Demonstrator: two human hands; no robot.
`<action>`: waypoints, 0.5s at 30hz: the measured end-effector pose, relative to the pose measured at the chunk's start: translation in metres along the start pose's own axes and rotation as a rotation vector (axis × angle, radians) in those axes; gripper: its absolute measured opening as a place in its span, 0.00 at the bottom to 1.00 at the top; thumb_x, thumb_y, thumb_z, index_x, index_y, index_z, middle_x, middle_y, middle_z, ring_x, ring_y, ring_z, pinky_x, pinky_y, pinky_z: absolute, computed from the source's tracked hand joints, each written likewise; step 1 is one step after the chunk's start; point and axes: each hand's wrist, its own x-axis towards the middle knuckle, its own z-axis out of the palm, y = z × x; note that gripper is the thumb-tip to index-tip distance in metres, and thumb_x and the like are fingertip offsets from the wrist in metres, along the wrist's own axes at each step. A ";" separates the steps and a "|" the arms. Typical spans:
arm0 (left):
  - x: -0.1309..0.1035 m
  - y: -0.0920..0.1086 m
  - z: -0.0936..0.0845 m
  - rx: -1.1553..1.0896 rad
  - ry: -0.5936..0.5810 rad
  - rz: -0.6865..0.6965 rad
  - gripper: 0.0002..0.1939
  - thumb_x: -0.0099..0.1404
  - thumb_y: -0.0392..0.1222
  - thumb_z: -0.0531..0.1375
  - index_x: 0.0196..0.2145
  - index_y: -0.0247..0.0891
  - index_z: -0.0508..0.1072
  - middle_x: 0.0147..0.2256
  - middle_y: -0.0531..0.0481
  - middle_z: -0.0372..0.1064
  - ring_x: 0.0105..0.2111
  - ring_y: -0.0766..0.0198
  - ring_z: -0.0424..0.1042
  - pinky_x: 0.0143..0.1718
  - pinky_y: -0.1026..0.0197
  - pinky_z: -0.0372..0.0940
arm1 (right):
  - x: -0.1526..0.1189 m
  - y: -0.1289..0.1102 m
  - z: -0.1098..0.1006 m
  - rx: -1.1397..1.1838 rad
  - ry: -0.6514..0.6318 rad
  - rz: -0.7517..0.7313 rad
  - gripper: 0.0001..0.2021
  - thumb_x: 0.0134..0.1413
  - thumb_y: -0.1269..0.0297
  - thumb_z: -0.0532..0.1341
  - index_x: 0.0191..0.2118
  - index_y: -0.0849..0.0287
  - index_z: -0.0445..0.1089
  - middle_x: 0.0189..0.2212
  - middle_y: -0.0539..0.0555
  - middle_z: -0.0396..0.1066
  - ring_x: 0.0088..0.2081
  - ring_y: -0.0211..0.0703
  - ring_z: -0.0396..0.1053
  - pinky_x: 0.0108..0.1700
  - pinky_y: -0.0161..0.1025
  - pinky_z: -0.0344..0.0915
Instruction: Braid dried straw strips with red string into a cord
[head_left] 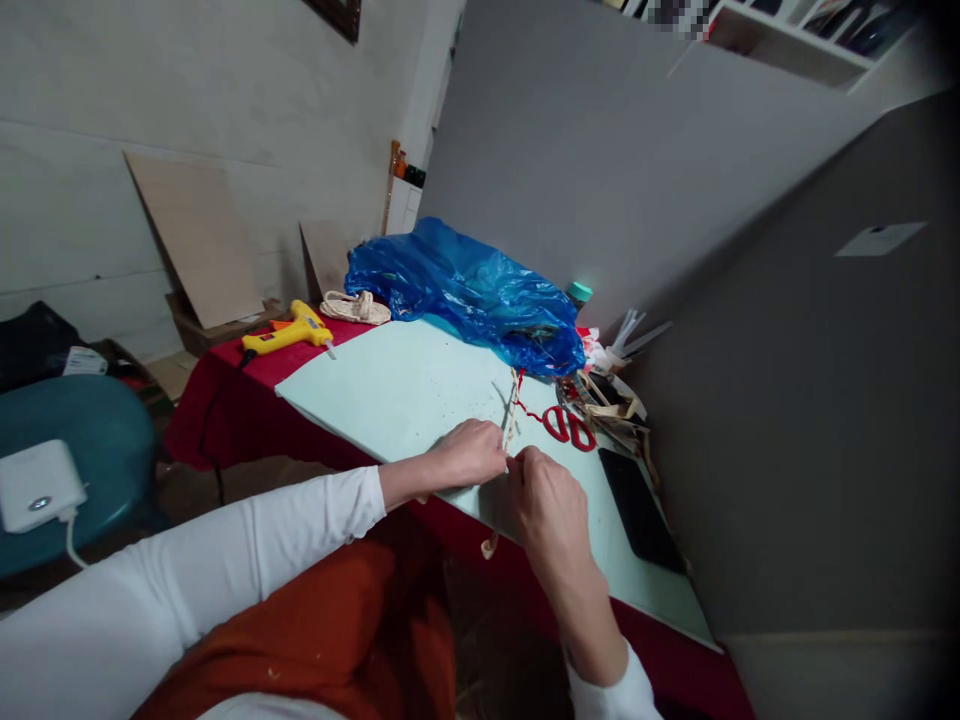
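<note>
My left hand [474, 453] and my right hand [546, 495] meet near the front edge of a pale board [397, 385]. Both are closed on a thin beige braided cord [513, 412], which runs from between them up across the board. A curled end of beige strip [489, 545] hangs below the board's edge. Just beyond the hands, a red string [529, 411] lies by the cord, close to red-handled scissors [568, 428]. The fingertips are partly hidden, so the exact grip is hard to see.
A blue plastic bag [465, 285] covers the back of the table. At the left are a yellow glue gun [292, 333] and a woven sandal [355, 307]. A black phone-like slab [640, 508] lies right. A teal stool [112, 420] holds a white device [41, 485].
</note>
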 end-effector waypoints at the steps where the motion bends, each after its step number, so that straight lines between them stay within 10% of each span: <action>1: -0.001 0.001 0.001 -0.004 0.009 -0.008 0.07 0.51 0.32 0.55 0.18 0.36 0.65 0.23 0.45 0.67 0.29 0.60 0.65 0.33 0.58 0.56 | -0.003 -0.006 0.000 -0.013 0.004 0.013 0.07 0.59 0.73 0.51 0.34 0.62 0.66 0.27 0.57 0.71 0.26 0.42 0.67 0.27 0.39 0.42; 8: -0.004 -0.010 0.002 -0.283 -0.026 -0.079 0.06 0.50 0.33 0.53 0.18 0.35 0.64 0.20 0.50 0.63 0.23 0.66 0.62 0.26 0.63 0.55 | -0.013 -0.039 0.011 0.045 0.031 0.196 0.08 0.61 0.74 0.49 0.36 0.62 0.65 0.27 0.59 0.72 0.25 0.46 0.70 0.25 0.39 0.45; 15: -0.006 -0.017 -0.003 -0.553 -0.066 -0.095 0.03 0.50 0.36 0.54 0.21 0.35 0.63 0.18 0.57 0.54 0.18 0.73 0.52 0.21 0.66 0.48 | -0.026 -0.037 0.017 0.069 0.102 0.035 0.12 0.61 0.74 0.51 0.44 0.63 0.70 0.33 0.61 0.73 0.32 0.49 0.72 0.27 0.39 0.53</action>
